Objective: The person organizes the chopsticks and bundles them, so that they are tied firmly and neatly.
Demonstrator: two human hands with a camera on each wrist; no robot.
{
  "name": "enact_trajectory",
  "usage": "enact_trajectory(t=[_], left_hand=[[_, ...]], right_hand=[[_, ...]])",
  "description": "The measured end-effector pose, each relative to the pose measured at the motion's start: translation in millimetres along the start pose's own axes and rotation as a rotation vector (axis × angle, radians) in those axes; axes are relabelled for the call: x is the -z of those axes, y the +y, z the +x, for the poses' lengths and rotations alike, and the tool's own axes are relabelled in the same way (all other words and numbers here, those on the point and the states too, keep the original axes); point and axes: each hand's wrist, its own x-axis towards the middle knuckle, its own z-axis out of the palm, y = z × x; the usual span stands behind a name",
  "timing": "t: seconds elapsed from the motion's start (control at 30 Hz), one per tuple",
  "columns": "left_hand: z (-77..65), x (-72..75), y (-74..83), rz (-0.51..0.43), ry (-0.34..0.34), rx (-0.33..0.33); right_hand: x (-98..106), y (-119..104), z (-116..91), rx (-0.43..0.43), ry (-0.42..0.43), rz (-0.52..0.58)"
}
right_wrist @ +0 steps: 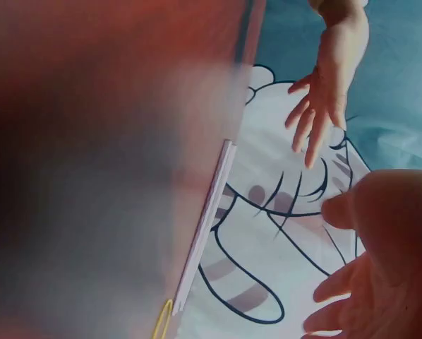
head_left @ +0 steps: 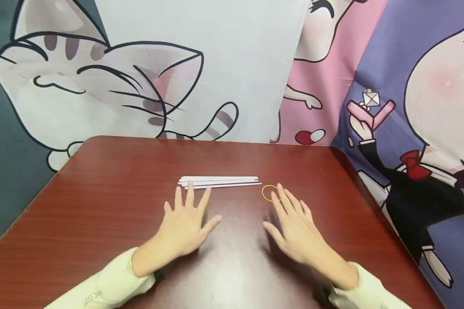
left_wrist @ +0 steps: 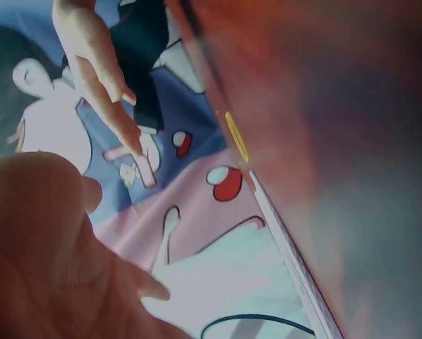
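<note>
Several thin white sticks (head_left: 220, 179) lie side by side across the middle of the table, their left ends slightly uneven. A yellow rubber band (head_left: 266, 187) forms a loop just right of them. My left hand (head_left: 183, 225) hovers over the table with fingers spread, its fingertips near the sticks' left end in the head view. My right hand (head_left: 297, 229) is spread too, and its fingertips overlap part of the rubber band in that view. Both hands hold nothing. Seen from the left wrist, the sticks (left_wrist: 292, 251) and rubber band (left_wrist: 236, 137) appear beyond the palm.
The reddish-brown wooden table (head_left: 112, 193) has rounded far corners and a glossy top. Behind it hangs a cloth backdrop (head_left: 247, 56) with cartoon figures, close to the table's far and right edges.
</note>
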Motion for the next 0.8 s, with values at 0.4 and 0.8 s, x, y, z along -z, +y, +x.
enact_trajectory(t=[0.4,0.8], left_hand=[[79.8,-10.8,-8.9,-0.008,-0.171,0.06],[116.8,-30.6,-29.8,0.081,-0.403,0.124]], right_hand=[[-33,-9,92,-0.032,-0.129,0.044],[-77,-9,145,0.052,-0.21,0.014]])
